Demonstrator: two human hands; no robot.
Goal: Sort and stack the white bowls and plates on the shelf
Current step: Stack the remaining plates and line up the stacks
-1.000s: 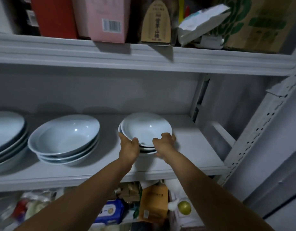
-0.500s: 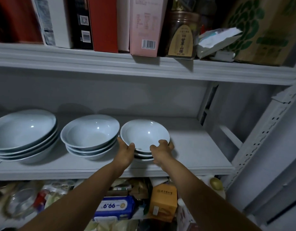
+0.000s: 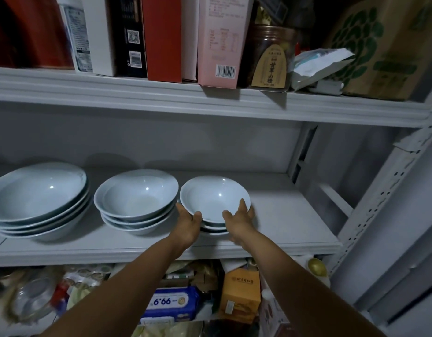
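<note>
Three stacks of white bowls stand in a row on the grey shelf (image 3: 290,215): a large stack (image 3: 37,193) at the left, a medium stack (image 3: 137,198) in the middle, and a small stack (image 3: 213,198) right beside it. My left hand (image 3: 189,223) grips the small stack's left side with its thumb over the top bowl's rim. My right hand (image 3: 239,218) holds the stack's right front, thumb on the rim and fingers wrapped round the side. The small stack sits on the shelf, its rim nearly touching the medium stack.
The upper shelf (image 3: 210,103) carries boxes, a brown jar (image 3: 270,57) and a cardboard carton. Below the bowls' shelf lie packets, an orange box (image 3: 241,295) and a blue wipes pack (image 3: 171,301). A perforated metal upright (image 3: 385,210) borders the right side.
Both hands have slid the small stack of bowls to the left, closing the gap to the medium stack. The view has swung left, so the large stack now shows in full.
</note>
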